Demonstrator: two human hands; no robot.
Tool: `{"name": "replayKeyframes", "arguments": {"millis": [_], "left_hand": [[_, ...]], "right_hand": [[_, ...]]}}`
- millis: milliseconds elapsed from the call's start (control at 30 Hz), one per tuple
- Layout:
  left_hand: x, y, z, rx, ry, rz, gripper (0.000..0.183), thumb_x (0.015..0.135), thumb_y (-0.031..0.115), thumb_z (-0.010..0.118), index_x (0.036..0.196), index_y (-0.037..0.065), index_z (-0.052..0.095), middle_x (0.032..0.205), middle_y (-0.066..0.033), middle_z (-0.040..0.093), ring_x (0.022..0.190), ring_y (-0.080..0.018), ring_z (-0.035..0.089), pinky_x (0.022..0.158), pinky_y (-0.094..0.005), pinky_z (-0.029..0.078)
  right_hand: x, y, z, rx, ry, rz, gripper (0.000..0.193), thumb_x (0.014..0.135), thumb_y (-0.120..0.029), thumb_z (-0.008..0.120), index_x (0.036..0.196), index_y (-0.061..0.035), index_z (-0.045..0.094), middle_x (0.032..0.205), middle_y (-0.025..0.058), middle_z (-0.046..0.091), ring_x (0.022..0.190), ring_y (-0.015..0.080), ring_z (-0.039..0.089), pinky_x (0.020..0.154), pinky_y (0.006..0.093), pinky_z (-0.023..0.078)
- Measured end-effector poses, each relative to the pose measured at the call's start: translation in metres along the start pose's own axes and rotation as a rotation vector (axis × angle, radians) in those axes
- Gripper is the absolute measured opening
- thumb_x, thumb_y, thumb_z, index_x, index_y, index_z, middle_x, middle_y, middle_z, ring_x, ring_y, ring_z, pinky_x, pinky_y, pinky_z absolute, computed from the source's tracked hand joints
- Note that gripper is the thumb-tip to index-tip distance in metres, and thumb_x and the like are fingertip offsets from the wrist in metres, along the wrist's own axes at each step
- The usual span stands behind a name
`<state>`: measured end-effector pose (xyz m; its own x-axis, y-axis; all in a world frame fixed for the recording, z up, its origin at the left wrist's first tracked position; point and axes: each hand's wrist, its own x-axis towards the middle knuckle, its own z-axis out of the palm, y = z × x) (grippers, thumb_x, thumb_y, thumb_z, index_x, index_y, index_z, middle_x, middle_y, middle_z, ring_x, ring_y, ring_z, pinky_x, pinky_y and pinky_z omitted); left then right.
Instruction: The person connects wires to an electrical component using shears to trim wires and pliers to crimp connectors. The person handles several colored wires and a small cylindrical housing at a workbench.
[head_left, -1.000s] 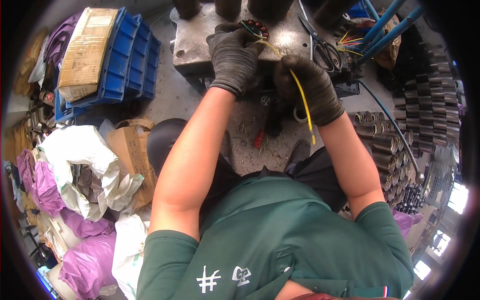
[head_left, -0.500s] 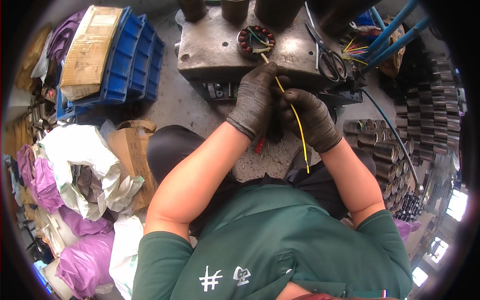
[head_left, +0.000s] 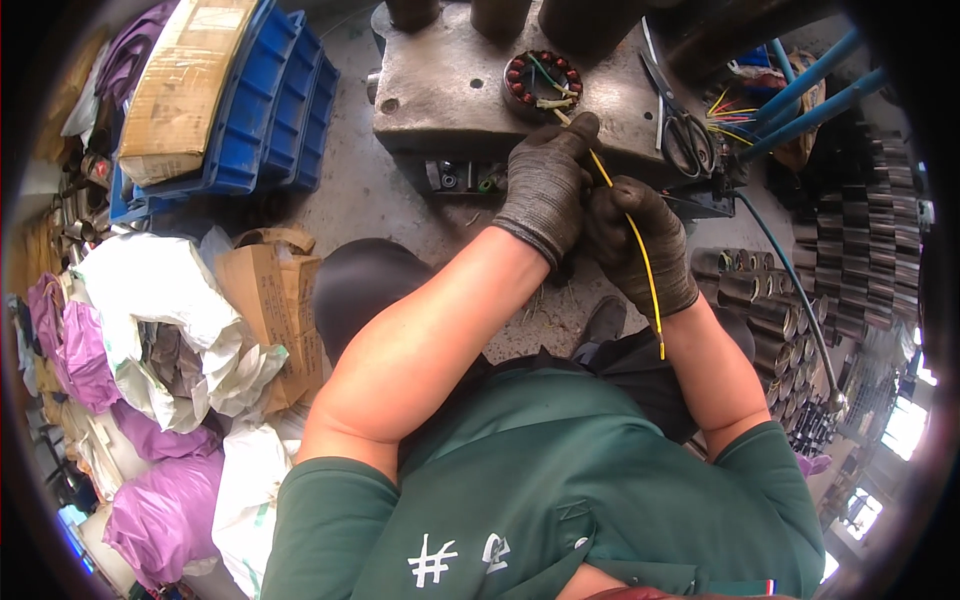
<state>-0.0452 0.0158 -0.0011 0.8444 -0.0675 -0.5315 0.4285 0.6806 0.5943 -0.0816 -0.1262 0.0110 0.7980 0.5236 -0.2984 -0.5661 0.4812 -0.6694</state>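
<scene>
A ring-shaped motor stator (head_left: 510, 92) with dark red windings lies on a metal work block. A green wire and pale tubing cross its middle. From its near side a pale sleeve (head_left: 562, 117) runs to my gloved left hand (head_left: 548, 185), whose finger and thumb close on the start of the yellow wire. My right hand (head_left: 642, 245), also in a dark glove, is just to the right and pinches the yellow wire (head_left: 643, 250) farther along. The wire's loose end hangs over my right wrist. My right fingers are partly hidden in shadow.
Black-handled scissors (head_left: 688, 145) lie on the right of the work block (head_left: 430, 105), before dark cylinders at its back. Blue bars and coloured wires (head_left: 728, 115) are at the right, above stacked metal cylinders (head_left: 765, 300). Blue crates (head_left: 255, 110), a carton and sacks stand left.
The view has shifted, so the block and stator sit farther right in it. Both hands remain on the yellow wire beside the stator, my left thumb now pointing up toward the block.
</scene>
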Motion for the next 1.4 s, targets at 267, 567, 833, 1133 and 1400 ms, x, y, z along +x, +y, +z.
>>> {"name": "replayKeyframes", "arguments": {"millis": [267,567,833,1133,1400], "left_hand": [[-0.002,0.011,0.015,0.070,0.150,-0.008,0.032,0.089,0.037,0.082,0.091,0.008,0.069,0.065,-0.0006,0.052,0.053,-0.0128,0.045,0.052,-0.0287,0.040],[0.004,-0.011,-0.005,-0.042,-0.267,0.142,0.035,0.103,0.038,0.062,0.109,0.004,0.067,0.090,-0.0075,0.064,0.086,-0.0204,0.061,0.082,-0.0369,0.053],[0.001,-0.011,0.003,-0.195,-0.092,-0.002,0.025,0.102,0.028,0.064,0.096,0.004,0.066,0.084,-0.0069,0.064,0.077,-0.0191,0.059,0.074,-0.0345,0.051],[-0.001,-0.004,0.008,-0.168,0.007,-0.017,0.023,0.101,0.023,0.064,0.093,0.002,0.067,0.081,-0.0084,0.065,0.074,-0.0205,0.061,0.067,-0.0351,0.051],[0.011,0.004,0.002,-0.096,0.033,-0.126,0.032,0.100,0.031,0.065,0.087,0.002,0.067,0.073,-0.0066,0.063,0.062,-0.0187,0.058,0.058,-0.0339,0.048]], "right_hand": [[0.001,-0.002,0.004,-0.126,0.051,-0.077,0.030,0.096,-0.031,0.064,0.079,-0.0069,0.058,0.063,0.0029,0.052,0.054,0.0139,0.049,0.051,0.0280,0.040],[-0.005,-0.012,0.018,-0.334,0.215,-0.128,0.036,0.098,-0.039,0.063,0.080,-0.0081,0.061,0.065,0.0002,0.055,0.056,0.0096,0.049,0.053,0.0240,0.038],[-0.006,-0.006,0.009,-0.457,0.196,-0.101,0.033,0.096,-0.035,0.064,0.080,-0.0062,0.063,0.066,0.0005,0.057,0.058,0.0104,0.051,0.055,0.0248,0.041],[-0.006,0.003,0.005,-0.378,0.205,-0.105,0.027,0.095,-0.030,0.067,0.082,-0.0061,0.066,0.067,0.0005,0.059,0.058,0.0104,0.054,0.055,0.0246,0.044],[-0.003,0.000,0.006,-0.505,0.263,-0.142,0.030,0.096,-0.035,0.068,0.083,-0.0076,0.067,0.070,-0.0016,0.061,0.062,0.0085,0.054,0.060,0.0250,0.043]]}}
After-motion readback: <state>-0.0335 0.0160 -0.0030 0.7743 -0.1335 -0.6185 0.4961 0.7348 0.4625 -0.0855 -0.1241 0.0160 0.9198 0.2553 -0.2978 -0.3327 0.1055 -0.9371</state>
